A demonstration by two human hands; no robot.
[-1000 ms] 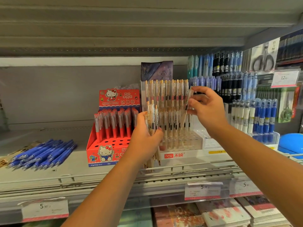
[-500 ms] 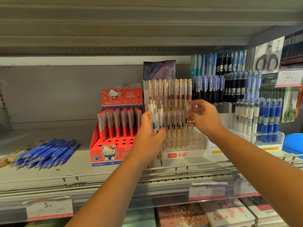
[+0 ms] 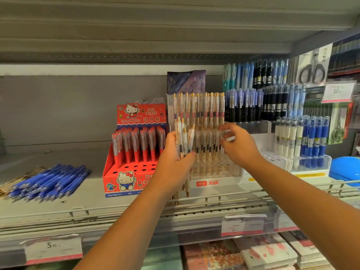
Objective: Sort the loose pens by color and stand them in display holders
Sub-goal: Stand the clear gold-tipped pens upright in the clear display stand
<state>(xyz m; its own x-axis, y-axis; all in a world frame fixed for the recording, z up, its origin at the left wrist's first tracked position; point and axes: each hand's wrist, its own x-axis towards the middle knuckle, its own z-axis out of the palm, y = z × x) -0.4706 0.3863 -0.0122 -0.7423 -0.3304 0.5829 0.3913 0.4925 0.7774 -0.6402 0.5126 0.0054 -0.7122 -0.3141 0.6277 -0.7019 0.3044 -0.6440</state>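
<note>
The right hand [image 3: 240, 147] has come down from the clear holder's [image 3: 218, 173] back row to its lower row, fingers loosely spread and gripping nothing. The holder's front holes stand free; standing pens [image 3: 202, 110] fill its rear rows. At its left front corner, the left hand [image 3: 173, 166] grips a bundle of clear pens [image 3: 184, 139] upright.
</note>
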